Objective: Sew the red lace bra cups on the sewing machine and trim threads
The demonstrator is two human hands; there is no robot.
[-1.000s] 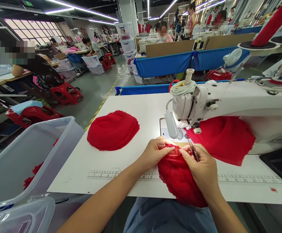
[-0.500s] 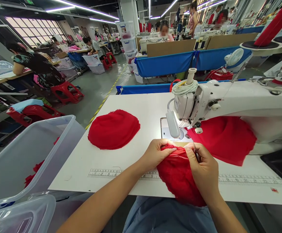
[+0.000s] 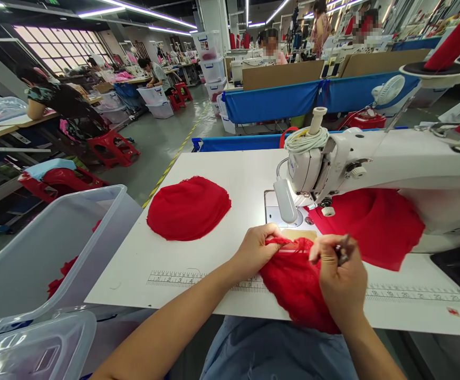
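My left hand (image 3: 256, 250) pinches the upper edge of a red lace fabric piece (image 3: 295, 287) lying at the front of the white table (image 3: 222, 174). Closed fingers of my right hand (image 3: 341, 277) grip a small metal tool (image 3: 343, 250), held against the same piece's right edge. The fabric sits just in front of the needle plate (image 3: 289, 219) of the white sewing machine (image 3: 392, 174). It hangs over the table's front edge onto my lap.
A round stack of red fabric pieces (image 3: 189, 207) lies left of the machine; more red fabric (image 3: 372, 224) lies under its arm. Clear plastic bins (image 3: 44, 253) with red pieces stand at my left. Other people work at tables behind.
My right hand has turned and drawn back slightly right, lifting the tool off the fabric's top edge. My left hand keeps its pinch.
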